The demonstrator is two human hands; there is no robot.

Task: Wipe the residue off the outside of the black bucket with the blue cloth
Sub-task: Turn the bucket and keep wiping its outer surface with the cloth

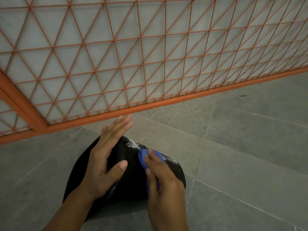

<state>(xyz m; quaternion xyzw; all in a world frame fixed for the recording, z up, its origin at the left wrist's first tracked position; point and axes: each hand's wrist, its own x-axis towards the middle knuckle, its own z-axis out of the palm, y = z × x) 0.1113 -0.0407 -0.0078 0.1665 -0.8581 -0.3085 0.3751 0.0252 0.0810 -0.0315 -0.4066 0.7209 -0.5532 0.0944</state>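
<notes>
Head view: black bucket (131, 177) under both hands.

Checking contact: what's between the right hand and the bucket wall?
Head view: the blue cloth lies between the right hand and the black bucket, beside the white residue.
</notes>
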